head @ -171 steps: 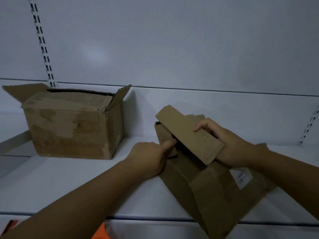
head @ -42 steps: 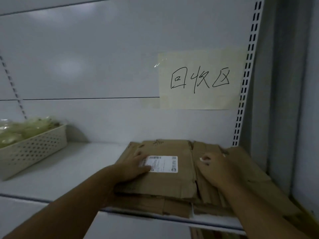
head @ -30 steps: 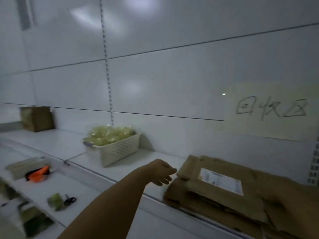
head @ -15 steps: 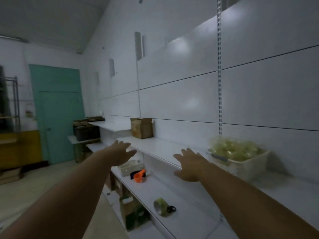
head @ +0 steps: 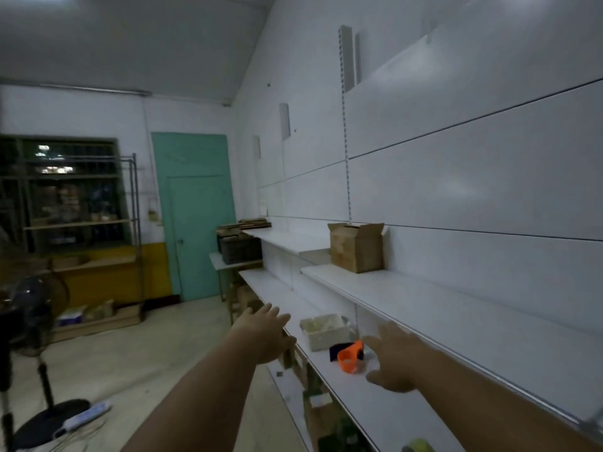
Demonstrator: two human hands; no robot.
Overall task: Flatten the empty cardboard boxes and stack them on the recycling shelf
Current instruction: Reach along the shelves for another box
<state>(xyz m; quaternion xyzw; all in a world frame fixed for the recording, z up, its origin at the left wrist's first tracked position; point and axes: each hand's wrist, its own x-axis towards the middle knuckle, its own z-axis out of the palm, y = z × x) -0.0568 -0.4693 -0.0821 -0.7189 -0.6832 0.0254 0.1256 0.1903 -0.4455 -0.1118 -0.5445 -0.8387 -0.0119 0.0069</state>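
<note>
- both arms reach forward along a run of white wall shelving, palms down, and neither holds anything.
- the left hand (head: 262, 334) is spread loose with fingers apart, hanging in the air over the aisle floor (head: 130, 347), just off the front edge of the lower shelf (head: 355, 406).
- the right hand (head: 393, 360) is also released, fingers splayed, above the lower shelf and below the front lip of the upper shelf (head: 456, 324); it is blurred, so whether it touches the shelf cannot be told.
- the task's cardboard box (head: 356, 246) stands upright, not flattened, its top flaps open, at the far end of the upper shelf against the white back panel, well apart from both hands.
- on the lower shelf between the two hands sits a white basket (head: 324, 331) with pale contents, and just nearer the camera an orange object (head: 349, 358) lying against something dark.
- a yellow-green item (head: 419, 445) shows at the bottom edge of the lower shelf, too cropped to identify.
- brown boxes are tucked under the lower shelf, dim and partly hidden.
- at the far end of the shelving a dark crate (head: 239, 249) sits on a small counter, with flat brown pieces on the shelf beside it.
- a teal door (head: 195, 216) stands in the back wall, a metal rack (head: 81, 223) and barred window to its left.
- a standing fan (head: 29, 321) is at the left edge, a white power strip (head: 83, 419) on the floor by its base.
</note>
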